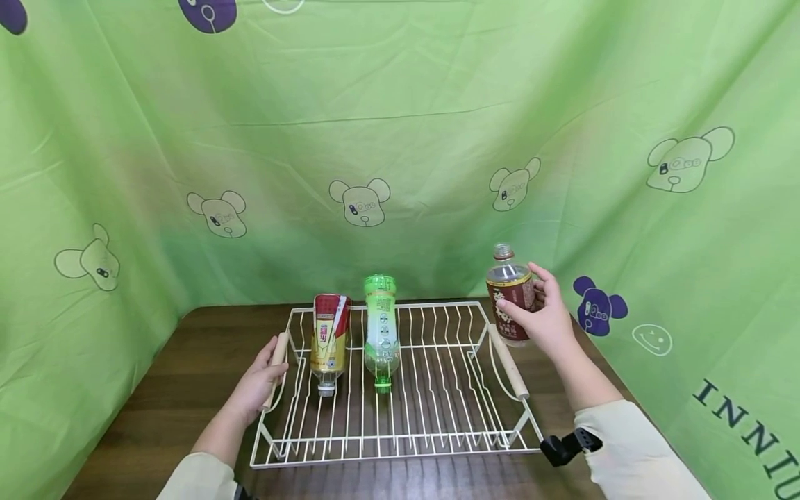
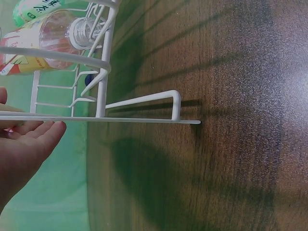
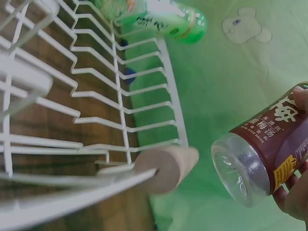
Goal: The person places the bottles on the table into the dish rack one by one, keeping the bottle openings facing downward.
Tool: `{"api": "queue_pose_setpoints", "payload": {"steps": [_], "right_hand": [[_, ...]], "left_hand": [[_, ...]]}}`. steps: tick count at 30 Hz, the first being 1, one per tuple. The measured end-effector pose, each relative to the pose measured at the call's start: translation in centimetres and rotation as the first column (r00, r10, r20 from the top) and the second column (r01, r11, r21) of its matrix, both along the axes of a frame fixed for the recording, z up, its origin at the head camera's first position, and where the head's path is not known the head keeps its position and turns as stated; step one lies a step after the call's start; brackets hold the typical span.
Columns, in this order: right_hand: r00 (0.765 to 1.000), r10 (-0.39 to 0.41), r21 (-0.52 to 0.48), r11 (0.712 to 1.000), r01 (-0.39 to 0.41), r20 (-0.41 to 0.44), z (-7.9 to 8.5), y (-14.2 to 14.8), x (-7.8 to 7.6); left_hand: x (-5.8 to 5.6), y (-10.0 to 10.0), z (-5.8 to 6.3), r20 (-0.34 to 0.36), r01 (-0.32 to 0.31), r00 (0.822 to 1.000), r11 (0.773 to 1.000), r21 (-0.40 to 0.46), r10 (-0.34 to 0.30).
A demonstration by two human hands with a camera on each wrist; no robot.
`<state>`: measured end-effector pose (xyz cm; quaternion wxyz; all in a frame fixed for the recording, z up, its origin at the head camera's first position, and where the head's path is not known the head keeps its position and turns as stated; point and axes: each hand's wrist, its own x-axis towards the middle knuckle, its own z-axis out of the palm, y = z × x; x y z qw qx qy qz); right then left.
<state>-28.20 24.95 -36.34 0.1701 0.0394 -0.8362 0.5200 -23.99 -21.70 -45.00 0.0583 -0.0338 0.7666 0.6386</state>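
Observation:
A white wire dish rack point(image 1: 400, 455) with wooden side handles stands on the table. My left hand point(image 1: 256, 382) grips its left wooden handle point(image 1: 281, 347). In my right hand point(image 1: 546, 319) is a clear plastic bottle point(image 1: 511, 298) with a dark red label, held upright by the right handle point(image 1: 509, 364). The right wrist view shows this bottle's clear base point(image 3: 240, 168) apart from the rack. Two bottles lean neck down in the rack: one with a red and yellow label point(image 1: 329, 333), and beside it a green one point(image 1: 380, 326).
The brown wooden table point(image 1: 150, 396) reaches back to a green curtain point(image 1: 425, 257) printed with bear heads. That curtain also hangs close on both sides. A black strap point(image 1: 569, 444) sits on the right wrist.

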Motion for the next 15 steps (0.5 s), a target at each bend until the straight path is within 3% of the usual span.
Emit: {"api": "queue_pose_setpoints", "payload": {"steps": [5, 15], "right_hand": [[0.998, 0.050, 0.044, 0.998, -0.051, 0.041, 0.4, -1.5, 0.0], [0.978, 0.192, 0.070, 0.978, -0.197, 0.078, -0.3, -4.5, -0.1]], "left_hand": [[0.1, 0.0, 0.0, 0.004, -0.006, 1.000, 1.000, -0.010, 0.006], [0.2, 0.0, 0.2, 0.005, -0.002, 1.000, 1.000, -0.001, 0.002]]}}
